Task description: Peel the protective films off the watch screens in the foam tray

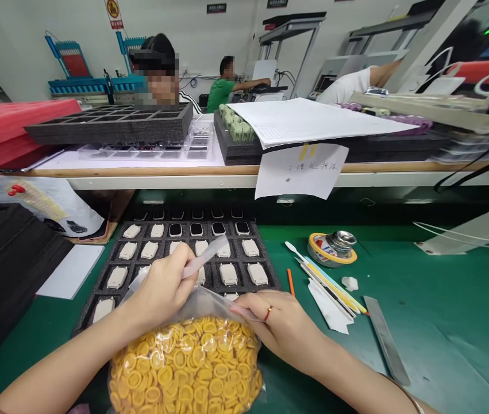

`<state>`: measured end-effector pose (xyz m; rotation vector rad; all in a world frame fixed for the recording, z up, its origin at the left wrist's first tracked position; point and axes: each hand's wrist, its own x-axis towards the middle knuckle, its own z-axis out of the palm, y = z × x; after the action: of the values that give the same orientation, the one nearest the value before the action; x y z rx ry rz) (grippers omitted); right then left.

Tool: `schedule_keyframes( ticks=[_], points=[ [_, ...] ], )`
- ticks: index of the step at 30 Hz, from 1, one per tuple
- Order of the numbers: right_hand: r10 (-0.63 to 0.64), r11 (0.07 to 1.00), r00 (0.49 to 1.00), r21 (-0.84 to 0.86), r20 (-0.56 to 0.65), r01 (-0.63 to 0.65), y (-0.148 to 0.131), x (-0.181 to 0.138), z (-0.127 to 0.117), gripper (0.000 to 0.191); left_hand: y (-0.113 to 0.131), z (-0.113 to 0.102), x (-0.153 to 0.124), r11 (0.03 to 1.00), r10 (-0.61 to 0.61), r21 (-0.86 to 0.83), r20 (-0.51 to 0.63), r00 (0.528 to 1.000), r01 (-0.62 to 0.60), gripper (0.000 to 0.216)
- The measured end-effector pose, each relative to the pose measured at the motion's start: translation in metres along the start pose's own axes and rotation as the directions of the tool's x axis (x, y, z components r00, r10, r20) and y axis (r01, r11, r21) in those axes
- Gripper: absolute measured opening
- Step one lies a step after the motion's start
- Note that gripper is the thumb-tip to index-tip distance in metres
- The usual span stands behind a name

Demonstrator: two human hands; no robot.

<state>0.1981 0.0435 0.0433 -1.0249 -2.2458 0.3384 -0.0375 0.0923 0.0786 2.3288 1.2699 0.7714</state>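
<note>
The clear plastic bag of yellow rolled finger cots (pixel 188 368) sits before the black foam tray (pixel 272 280), mouth pinched apart by left hand (pixel 162 290) and right hand (pixel 281 325), no cot out yet

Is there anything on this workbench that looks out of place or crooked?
Nothing is spilled: the bag of yellow finger cots, held by the left hand and right hand, has its contents inside. Two small things: a handwritten paper note hangs tilted over the shelf edge, and a crumpled white scrap lies loose on the green mat.
</note>
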Motion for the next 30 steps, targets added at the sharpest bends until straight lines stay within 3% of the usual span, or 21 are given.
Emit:
schedule_keyframes(
  ticks=[5,12,14,17,19,20,22,23,25,26,28,30],
  points=[
    [-0.066,0.993,0.996,-0.097,-0.052,0.06,-0.003,-0.002,-0.001,0.035,-0.003,0.0,-0.001,1.0,-0.024,-0.009,-0.084,0.996,0.023,0.009],
    [-0.126,0.989,0.988,-0.086,-0.087,0.119,-0.003,-0.003,-0.003,0.036,-0.009,-0.005,-0.007,0.995,-0.094,0.023,-0.199,0.975,0.101,0.018],
    [-0.11,0.994,0.991,-0.038,-0.082,0.107,-0.003,-0.002,-0.004,0.036,-0.011,-0.008,-0.008,0.992,-0.107,0.04,-0.214,0.971,0.118,0.022],
    [-0.002,0.985,1.0,0.172,-0.026,0.007,-0.002,0.002,-0.009,0.026,-0.012,-0.013,-0.006,0.989,-0.11,0.075,-0.212,0.971,0.129,0.022],
    [0.102,0.94,0.995,0.324,0.017,-0.102,-0.002,0.006,-0.011,0.02,-0.008,-0.016,-0.003,0.987,-0.031,0.146,-0.27,0.962,0.073,0.025],
    [0.153,0.914,0.988,0.374,0.034,-0.154,-0.002,0.007,-0.012,0.019,-0.004,-0.016,-0.002,0.978,0.05,0.207,-0.322,0.945,0.019,0.041],
    [0.244,0.875,0.968,0.418,0.057,-0.245,0.0,0.009,-0.011,0.019,0.006,-0.015,-0.002,0.921,0.287,0.368,-0.418,0.862,-0.129,0.068],
    [0.28,0.863,0.958,0.419,0.065,-0.281,0.0,0.009,-0.01,0.021,0.012,-0.014,-0.003,0.867,0.419,0.45,-0.427,0.801,-0.214,0.067],
    [0.326,0.853,0.943,0.411,0.065,-0.323,0.002,0.008,-0.007,0.022,0.023,-0.01,-0.007,0.748,0.624,0.529,-0.352,0.697,-0.402,0.044],
    [0.336,0.851,0.94,0.409,0.059,-0.329,0.002,0.008,-0.005,0.021,0.027,-0.008,-0.009,0.717,0.665,0.507,-0.293,0.687,-0.478,0.031],
    [0.343,0.846,0.938,0.417,0.051,-0.332,0.002,0.007,-0.004,0.02,0.032,-0.004,-0.013,0.743,0.64,0.39,-0.176,0.748,-0.544,0.014],
    [0.35,0.837,0.935,0.432,0.05,-0.336,0.002,0.008,-0.004,0.02,0.031,-0.002,-0.016,0.823,0.536,0.288,-0.107,0.838,-0.49,0.014]
  ],
)
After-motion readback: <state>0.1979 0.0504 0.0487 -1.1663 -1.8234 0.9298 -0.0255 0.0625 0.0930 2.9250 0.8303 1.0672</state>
